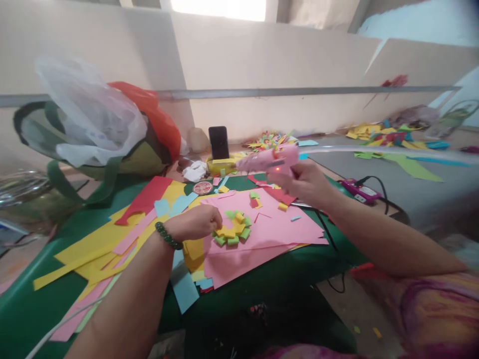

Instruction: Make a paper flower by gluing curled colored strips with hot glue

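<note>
My left hand (196,223), with a green bead bracelet (167,236) on its wrist, is closed with its fingertips on the edge of a small ring of folded yellow and green paper pieces (232,229). That ring lies on a pink paper sheet (269,230). My right hand (305,183) is held above the sheet and grips a pink glue gun (266,159), whose nozzle points left and whose small red light glows.
Yellow, red, blue and pink paper sheets (108,239) lie scattered on a green surface (22,309). Behind stand a dark phone (218,142), a bag with clear plastic (93,119), and more paper scraps (389,134). A power strip (361,191) with cable lies at right.
</note>
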{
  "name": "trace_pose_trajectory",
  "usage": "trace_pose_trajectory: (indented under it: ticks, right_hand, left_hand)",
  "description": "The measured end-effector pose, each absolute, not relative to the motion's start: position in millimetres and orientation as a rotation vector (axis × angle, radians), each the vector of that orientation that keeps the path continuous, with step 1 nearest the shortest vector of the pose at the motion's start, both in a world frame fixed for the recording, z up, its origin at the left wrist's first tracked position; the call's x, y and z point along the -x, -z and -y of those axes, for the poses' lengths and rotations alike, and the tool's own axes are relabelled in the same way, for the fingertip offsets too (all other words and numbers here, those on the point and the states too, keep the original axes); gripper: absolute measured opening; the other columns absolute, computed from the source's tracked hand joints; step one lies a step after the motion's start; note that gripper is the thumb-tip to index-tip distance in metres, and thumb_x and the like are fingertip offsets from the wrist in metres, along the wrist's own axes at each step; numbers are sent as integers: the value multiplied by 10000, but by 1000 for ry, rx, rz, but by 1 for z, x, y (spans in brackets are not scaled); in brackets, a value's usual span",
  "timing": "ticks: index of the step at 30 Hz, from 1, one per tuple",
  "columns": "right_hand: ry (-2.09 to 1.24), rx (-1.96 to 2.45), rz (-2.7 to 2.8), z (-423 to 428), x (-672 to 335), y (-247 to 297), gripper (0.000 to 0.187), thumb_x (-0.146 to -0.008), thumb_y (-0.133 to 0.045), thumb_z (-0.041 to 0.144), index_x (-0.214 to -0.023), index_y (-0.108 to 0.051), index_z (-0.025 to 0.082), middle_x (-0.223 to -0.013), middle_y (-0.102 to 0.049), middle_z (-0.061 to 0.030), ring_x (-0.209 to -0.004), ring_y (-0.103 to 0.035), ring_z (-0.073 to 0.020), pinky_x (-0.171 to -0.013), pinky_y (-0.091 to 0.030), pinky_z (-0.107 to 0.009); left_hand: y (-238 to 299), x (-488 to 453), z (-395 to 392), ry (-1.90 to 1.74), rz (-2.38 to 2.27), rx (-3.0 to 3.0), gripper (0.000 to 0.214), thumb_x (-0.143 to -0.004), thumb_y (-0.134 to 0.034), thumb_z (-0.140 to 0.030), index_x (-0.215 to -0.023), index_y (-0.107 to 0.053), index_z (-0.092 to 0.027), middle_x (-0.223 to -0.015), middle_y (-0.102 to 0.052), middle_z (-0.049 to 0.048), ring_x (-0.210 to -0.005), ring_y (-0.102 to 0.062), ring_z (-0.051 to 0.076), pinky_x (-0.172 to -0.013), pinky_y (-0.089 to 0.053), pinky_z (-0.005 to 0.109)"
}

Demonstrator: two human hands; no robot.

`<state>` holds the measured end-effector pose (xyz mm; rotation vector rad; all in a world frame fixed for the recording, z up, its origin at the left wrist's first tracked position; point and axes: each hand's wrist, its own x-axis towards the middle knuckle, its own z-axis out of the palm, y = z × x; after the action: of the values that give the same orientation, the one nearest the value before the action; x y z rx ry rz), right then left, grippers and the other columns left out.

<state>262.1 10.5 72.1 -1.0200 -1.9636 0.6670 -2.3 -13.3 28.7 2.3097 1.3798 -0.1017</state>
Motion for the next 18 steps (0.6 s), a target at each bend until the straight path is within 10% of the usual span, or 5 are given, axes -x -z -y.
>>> trace_pose_trajectory:
  ticks: [18]
  right_hand:
    - [-307, 1928, 1997, -107, -406, -19, 420, -906, -560, 343, -527, -581, 163, -470, -596, -44, -573, -610, -164, -628, -442, -248]
  left_hand:
    - [-32, 4, 11, 99, -1401, -2319, 341, -701, -430, -174, -823, -746, -213, -1066, -755, 45, -1002, -680, 209, -909, -502, 283]
